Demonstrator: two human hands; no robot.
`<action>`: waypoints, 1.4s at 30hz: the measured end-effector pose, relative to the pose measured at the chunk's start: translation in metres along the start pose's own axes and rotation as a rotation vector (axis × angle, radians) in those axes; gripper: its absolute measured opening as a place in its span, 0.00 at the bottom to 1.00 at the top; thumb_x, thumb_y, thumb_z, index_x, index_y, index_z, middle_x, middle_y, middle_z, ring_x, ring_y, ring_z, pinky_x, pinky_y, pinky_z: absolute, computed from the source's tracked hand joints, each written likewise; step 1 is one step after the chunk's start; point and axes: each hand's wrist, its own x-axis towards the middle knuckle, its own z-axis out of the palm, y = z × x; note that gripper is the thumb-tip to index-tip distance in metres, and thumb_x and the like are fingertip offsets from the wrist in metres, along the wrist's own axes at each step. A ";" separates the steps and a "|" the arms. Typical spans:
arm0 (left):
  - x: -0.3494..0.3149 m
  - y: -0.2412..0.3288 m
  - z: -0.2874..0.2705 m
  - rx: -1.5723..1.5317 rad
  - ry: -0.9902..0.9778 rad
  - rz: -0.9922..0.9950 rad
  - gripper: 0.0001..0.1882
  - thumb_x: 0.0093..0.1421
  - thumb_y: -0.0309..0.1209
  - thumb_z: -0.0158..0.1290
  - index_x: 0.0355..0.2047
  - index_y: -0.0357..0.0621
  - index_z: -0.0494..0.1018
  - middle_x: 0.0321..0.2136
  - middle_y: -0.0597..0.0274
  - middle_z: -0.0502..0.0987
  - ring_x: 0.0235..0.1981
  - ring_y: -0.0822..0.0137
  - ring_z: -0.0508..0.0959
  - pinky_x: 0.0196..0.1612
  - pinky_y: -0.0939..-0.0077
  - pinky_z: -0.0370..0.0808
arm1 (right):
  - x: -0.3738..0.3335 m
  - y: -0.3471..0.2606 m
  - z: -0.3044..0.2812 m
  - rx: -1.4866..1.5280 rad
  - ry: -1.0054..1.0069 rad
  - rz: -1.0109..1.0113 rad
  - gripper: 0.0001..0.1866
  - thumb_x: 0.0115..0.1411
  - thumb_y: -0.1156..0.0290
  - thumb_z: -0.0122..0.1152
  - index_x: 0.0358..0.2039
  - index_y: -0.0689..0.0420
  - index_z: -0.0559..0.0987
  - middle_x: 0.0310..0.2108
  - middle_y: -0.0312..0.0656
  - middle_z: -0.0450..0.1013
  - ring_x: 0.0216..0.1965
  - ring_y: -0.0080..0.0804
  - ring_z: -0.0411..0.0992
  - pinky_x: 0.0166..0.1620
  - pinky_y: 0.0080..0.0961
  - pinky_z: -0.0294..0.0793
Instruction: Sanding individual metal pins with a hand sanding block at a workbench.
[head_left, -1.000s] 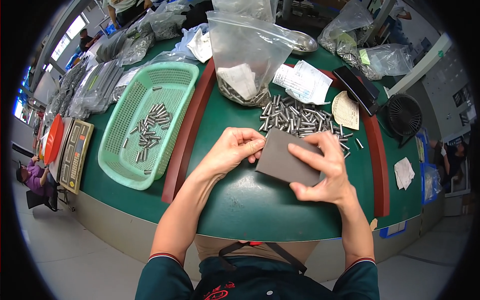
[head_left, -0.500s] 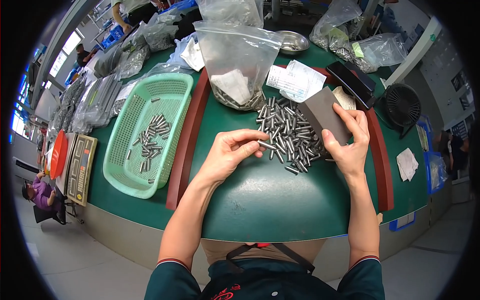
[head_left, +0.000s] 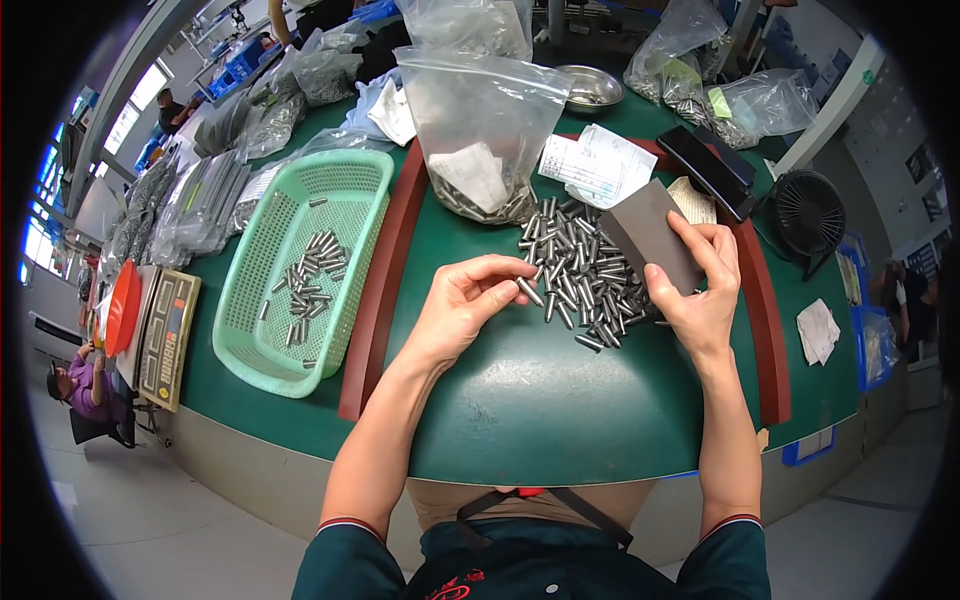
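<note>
My left hand (head_left: pixel 473 306) pinches one small metal pin (head_left: pixel 529 291) between thumb and fingers, at the left edge of a heap of the same metal pins (head_left: pixel 580 262). In my right hand (head_left: pixel 702 283) is a flat dark grey-brown block (head_left: pixel 645 232), gripped along its right side and tilted over the right part of the heap. The block hides some pins beneath it. Further left, a green plastic basket (head_left: pixel 232 335) holds several more pins lying loose on its perforated bottom.
Behind the heap stands a clear zip bag (head_left: pixel 480 115) of pins, with paper sheets (head_left: pixel 600 165) beside it. A phone (head_left: pixel 700 170) and a small black fan (head_left: pixel 804 215) are at the right. Red-brown rails (head_left: pixel 384 300) flank the work area. A scale (head_left: pixel 165 335) sits far left.
The pin in my left hand has turned so that its free end points more downward. My right hand keeps its hold on the block. The whole view has shifted slightly.
</note>
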 end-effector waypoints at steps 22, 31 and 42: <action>0.005 -0.017 -0.014 -0.822 0.003 -0.198 0.14 0.64 0.28 0.55 0.48 0.36 0.72 0.36 0.60 0.77 0.36 0.73 0.77 0.43 0.77 0.77 | -0.003 -0.003 0.002 -0.048 -0.027 -0.038 0.30 0.36 0.66 0.70 0.45 0.60 0.82 0.35 0.41 0.70 0.38 0.36 0.69 0.44 0.33 0.64; 0.003 -0.018 -0.014 -0.972 0.165 -0.314 0.11 0.65 0.31 0.55 0.44 0.38 0.74 0.35 0.58 0.79 0.36 0.71 0.79 0.40 0.76 0.79 | -0.003 -0.002 0.004 -0.063 -0.031 -0.050 0.30 0.35 0.66 0.70 0.44 0.60 0.82 0.35 0.42 0.70 0.38 0.37 0.69 0.44 0.33 0.64; 0.002 -0.017 -0.012 -0.916 0.164 -0.346 0.12 0.65 0.35 0.55 0.42 0.38 0.74 0.31 0.62 0.78 0.31 0.72 0.77 0.36 0.77 0.77 | -0.003 -0.002 0.005 -0.075 -0.036 -0.055 0.30 0.35 0.66 0.70 0.44 0.60 0.82 0.35 0.43 0.70 0.38 0.38 0.69 0.45 0.34 0.64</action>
